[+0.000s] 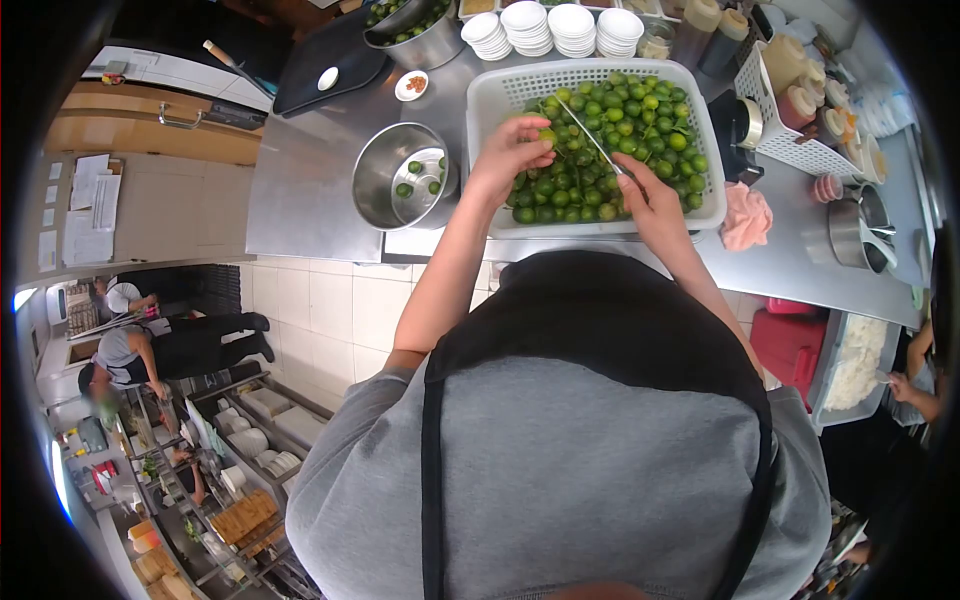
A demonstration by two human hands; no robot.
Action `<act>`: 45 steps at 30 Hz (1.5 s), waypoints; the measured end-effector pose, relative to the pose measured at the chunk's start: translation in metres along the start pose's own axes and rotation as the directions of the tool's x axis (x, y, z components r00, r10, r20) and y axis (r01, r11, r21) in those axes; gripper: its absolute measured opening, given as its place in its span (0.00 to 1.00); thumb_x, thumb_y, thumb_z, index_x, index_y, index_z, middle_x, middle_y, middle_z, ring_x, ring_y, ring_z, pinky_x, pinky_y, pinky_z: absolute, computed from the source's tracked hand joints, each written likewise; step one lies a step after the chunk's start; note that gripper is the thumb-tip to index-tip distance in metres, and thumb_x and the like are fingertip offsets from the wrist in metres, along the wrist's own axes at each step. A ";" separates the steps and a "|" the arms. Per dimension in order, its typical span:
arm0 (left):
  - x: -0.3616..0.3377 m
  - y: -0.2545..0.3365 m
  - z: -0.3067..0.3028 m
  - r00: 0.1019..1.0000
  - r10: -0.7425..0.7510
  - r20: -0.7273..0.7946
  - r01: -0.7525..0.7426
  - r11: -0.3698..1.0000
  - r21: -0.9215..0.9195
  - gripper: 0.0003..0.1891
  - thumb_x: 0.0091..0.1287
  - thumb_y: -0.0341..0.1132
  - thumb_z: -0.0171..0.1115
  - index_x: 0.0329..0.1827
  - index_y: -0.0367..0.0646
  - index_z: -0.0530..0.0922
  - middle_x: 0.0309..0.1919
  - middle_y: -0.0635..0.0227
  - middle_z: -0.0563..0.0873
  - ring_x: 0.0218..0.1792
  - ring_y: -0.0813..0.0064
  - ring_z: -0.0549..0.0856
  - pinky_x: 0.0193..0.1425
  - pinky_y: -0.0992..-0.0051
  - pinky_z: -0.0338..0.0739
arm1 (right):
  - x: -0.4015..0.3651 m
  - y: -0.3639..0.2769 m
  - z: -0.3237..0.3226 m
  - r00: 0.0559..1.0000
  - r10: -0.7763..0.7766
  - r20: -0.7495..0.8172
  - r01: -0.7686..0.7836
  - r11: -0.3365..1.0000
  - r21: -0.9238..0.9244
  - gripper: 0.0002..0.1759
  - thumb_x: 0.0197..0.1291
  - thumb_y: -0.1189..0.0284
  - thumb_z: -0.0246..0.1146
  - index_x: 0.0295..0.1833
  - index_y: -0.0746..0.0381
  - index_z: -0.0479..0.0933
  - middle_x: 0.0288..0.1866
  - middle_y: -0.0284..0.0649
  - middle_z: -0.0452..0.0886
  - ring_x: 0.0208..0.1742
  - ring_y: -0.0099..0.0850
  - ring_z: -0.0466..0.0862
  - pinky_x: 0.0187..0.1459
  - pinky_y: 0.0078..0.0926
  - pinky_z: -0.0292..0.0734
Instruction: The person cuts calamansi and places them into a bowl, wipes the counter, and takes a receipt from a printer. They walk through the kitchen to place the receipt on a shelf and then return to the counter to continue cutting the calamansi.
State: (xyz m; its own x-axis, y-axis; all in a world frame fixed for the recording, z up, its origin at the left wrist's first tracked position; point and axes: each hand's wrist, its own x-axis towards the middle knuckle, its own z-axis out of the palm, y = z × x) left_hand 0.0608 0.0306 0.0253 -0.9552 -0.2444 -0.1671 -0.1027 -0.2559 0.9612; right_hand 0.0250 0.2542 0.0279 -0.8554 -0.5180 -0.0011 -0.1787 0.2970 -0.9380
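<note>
Small green limes [575, 185] fill much of a white perforated basket [712, 170] on the steel counter. Over the basket's left side, my left hand [512, 155] has its fingers closed around a yellowish-green lime [547, 137]. My right hand [648, 198] grips a knife [590, 137] by its handle, above the heap. The thin blade points up and to the left, apart from the lime in my left hand. To the left of the basket stands a round steel pot [366, 175] with several limes at its bottom.
Stacks of white saucers [572, 28] line the back, beside a steel pot of limes [420, 48] and a black tray [325, 70]. A pink cloth [746, 215] lies right of the basket, near a bottle rack [800, 140]. Other people work at left and far right.
</note>
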 end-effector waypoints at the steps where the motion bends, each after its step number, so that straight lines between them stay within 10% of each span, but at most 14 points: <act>1: -0.002 0.003 -0.001 1.000 -0.001 -0.001 0.001 1.000 0.001 0.14 0.59 0.27 0.61 0.48 0.36 0.76 0.37 0.64 0.79 0.37 0.74 0.81 0.43 0.78 0.78 | 0.000 -0.002 0.000 1.000 0.001 0.001 -0.001 1.000 0.001 0.19 0.64 0.66 0.53 0.58 0.60 0.70 0.24 0.41 0.75 0.22 0.26 0.70 0.29 0.24 0.67; 9: -0.013 0.015 -0.001 0.997 0.041 -0.066 -0.050 0.988 -0.143 0.13 0.60 0.24 0.59 0.49 0.36 0.75 0.42 0.65 0.82 0.44 0.74 0.81 0.53 0.68 0.76 | -0.005 -0.024 0.003 0.993 -0.061 0.098 0.051 0.994 0.101 0.18 0.65 0.70 0.52 0.60 0.60 0.70 0.53 0.45 0.78 0.50 0.29 0.79 0.51 0.21 0.70; 22: -0.015 0.004 0.022 0.985 0.158 -0.075 -0.168 0.973 -0.158 0.12 0.57 0.24 0.63 0.44 0.34 0.76 0.38 0.62 0.82 0.39 0.73 0.82 0.46 0.76 0.77 | -0.002 -0.020 0.013 0.971 -0.239 -0.004 0.238 0.970 0.051 0.18 0.65 0.70 0.53 0.59 0.60 0.71 0.48 0.43 0.80 0.41 0.29 0.81 0.43 0.22 0.72; 28: -0.015 0.010 0.024 0.985 0.121 -0.127 -0.140 0.978 -0.155 0.10 0.58 0.21 0.60 0.43 0.35 0.77 0.39 0.64 0.83 0.40 0.75 0.82 0.47 0.76 0.77 | 0.001 -0.029 0.003 0.998 0.005 0.061 -0.007 0.999 0.039 0.17 0.65 0.70 0.53 0.58 0.60 0.72 0.43 0.43 0.81 0.38 0.28 0.80 0.41 0.22 0.72; 35: -0.006 0.014 0.009 0.933 0.253 -0.254 -0.294 0.946 -0.138 0.15 0.54 0.22 0.64 0.44 0.27 0.74 0.38 0.56 0.82 0.38 0.68 0.83 0.44 0.72 0.79 | -0.008 -0.021 0.011 0.974 -0.224 0.040 0.219 0.970 0.106 0.18 0.65 0.69 0.53 0.59 0.60 0.71 0.45 0.46 0.81 0.37 0.29 0.79 0.42 0.22 0.72; 41: -0.013 0.005 0.024 0.977 0.175 -0.119 -0.178 0.984 -0.012 0.11 0.56 0.23 0.64 0.42 0.31 0.75 0.36 0.60 0.82 0.36 0.72 0.83 0.43 0.75 0.78 | 0.003 -0.031 0.008 0.994 -0.053 0.093 0.052 0.998 0.019 0.17 0.65 0.69 0.53 0.57 0.60 0.72 0.45 0.46 0.81 0.37 0.30 0.80 0.42 0.22 0.72; 45: -0.014 0.005 0.024 0.994 0.070 -0.088 -0.092 0.955 -0.282 0.10 0.58 0.25 0.63 0.42 0.35 0.75 0.38 0.63 0.82 0.38 0.73 0.82 0.48 0.74 0.77 | 0.008 -0.025 0.013 0.989 -0.141 0.037 0.140 0.990 0.036 0.17 0.64 0.68 0.54 0.57 0.60 0.73 0.46 0.47 0.81 0.40 0.31 0.81 0.43 0.22 0.73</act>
State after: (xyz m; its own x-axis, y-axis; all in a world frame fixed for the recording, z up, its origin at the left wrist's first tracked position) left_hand 0.0668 0.0547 0.0380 -0.9320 -0.3427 -0.1182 0.0679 -0.4853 0.8717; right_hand 0.0288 0.2322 0.0470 -0.8033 -0.5837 0.1185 -0.2786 0.1923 -0.9410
